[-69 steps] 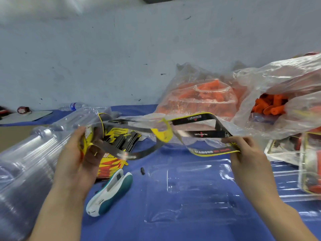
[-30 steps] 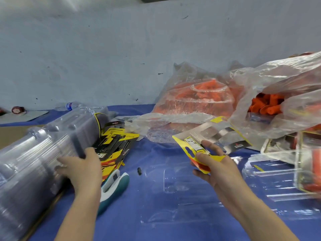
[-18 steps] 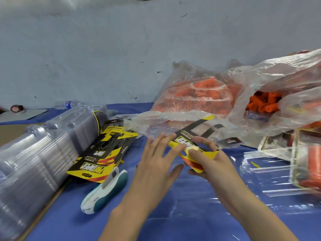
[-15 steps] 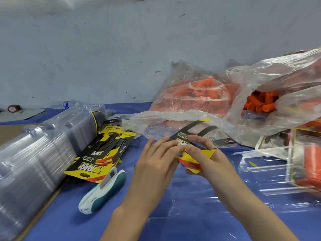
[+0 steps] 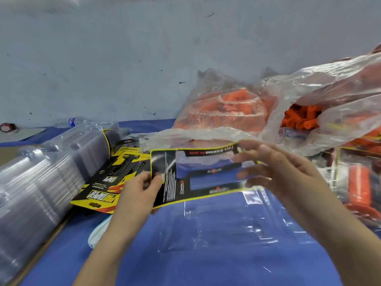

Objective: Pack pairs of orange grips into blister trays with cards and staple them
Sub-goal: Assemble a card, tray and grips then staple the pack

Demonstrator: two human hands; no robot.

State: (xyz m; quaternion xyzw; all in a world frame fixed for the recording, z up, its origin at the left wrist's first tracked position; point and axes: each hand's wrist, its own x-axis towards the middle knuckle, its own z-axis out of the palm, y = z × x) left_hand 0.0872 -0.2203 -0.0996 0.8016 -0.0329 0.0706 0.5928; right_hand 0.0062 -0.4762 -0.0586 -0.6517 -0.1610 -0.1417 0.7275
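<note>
Filling the lower frame, the blue worktop carries bags of orange grips at upper right and a stack of clear trays at left. One clear tray lies at centre. Above it, the left hand pinches the card by its left edge. The right hand, blurred, spreads loose fingers at the card's right end.
</note>
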